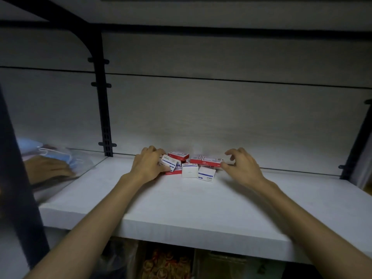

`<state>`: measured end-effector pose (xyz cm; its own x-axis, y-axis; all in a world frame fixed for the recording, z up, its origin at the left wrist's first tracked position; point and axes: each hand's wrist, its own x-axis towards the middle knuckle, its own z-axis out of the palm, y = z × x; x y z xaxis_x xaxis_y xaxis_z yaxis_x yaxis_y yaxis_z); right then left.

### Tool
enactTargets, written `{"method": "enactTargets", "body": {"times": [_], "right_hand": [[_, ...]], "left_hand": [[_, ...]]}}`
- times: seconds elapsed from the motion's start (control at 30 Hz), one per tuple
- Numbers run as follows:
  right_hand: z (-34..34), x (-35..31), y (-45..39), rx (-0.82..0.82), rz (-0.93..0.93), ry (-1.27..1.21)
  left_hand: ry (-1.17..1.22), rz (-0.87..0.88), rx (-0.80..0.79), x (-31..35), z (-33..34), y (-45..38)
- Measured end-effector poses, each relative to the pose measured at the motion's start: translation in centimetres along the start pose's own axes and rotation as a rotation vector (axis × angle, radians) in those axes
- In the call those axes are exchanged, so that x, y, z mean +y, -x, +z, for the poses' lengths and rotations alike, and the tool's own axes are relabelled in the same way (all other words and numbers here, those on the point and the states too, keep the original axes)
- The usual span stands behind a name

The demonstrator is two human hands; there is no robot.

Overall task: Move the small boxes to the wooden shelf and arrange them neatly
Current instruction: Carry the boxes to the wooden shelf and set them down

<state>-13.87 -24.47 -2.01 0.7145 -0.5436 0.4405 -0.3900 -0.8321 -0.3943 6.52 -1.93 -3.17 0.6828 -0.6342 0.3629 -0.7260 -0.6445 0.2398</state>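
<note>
Nearest the camera, below the front edge of the wooden shelf [181,208], a lower level holds dim packets too dark to name. On the pale shelf board both forearms reach in toward the small boxes [189,166], which sit in a loose heap near the back, some red, some white with blue print, tilted and overlapping. The left hand [150,165] has its fingers curled round a white box [169,163] at the heap's left edge. The right hand [241,165] is spread and half curled, its thumb touching the end of a long red box [207,160], gripping nothing. To do this step well, I judge it best to take one box at a time, square it to the back panel [221,117] and butt the next against it, sorting red from white. Left of the boxes a clear divider [80,168] reflects a hand, with blue masks [60,158] behind it; a black slotted upright [103,109] rises at the rear.
</note>
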Motion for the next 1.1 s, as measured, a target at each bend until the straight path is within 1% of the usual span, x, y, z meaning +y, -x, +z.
{"method": "enactTargets", "body": {"times": [0.2,0.27,0.4,0.47,0.53,0.6,0.73,0.83,0.93,1.1], "right_hand": [[2.2,0.9,-0.9,-0.114,-0.044,0.016],[2.4,0.9,-1.6,-0.126,-0.037,0.006],[2.6,1.0,-2.5,-0.178,-0.014,-0.047],[3.0,1.3,-2.7,-0.157,-0.039,-0.105],[3.2,1.6,-2.7,-0.116,-0.047,-0.197],[2.9,1.6,-2.6,-0.124,0.002,-0.345],[1.6,1.0,-1.4,-0.2,0.138,-0.802],[0.1,0.3,-0.3,-0.208,0.17,-1.08],[-1.6,-0.6,1.5,-0.217,0.178,-1.213],[-4.4,-1.3,5.8,-0.161,0.19,-1.239]], "left_hand": [[0.372,-0.028,0.053,0.0,-1.0,0.0],[0.483,-0.051,0.051,0.6,-1.8,0.3],[0.799,-0.139,0.038,1.8,-3.1,1.5],[0.907,-0.163,0.009,2.3,-3.7,2.5],[0.968,-0.155,-0.024,2.8,-4.3,3.6],[1.015,-0.148,-0.045,3.0,-4.5,4.4],[1.072,-0.142,-0.073,3.1,-4.5,5.4],[1.115,-0.12,-0.101,3.6,-4.5,6.2],[1.175,-0.097,-0.133,4.3,-4.7,7.0],[1.237,-0.036,-0.175,6.0,-4.0,7.7]]}}
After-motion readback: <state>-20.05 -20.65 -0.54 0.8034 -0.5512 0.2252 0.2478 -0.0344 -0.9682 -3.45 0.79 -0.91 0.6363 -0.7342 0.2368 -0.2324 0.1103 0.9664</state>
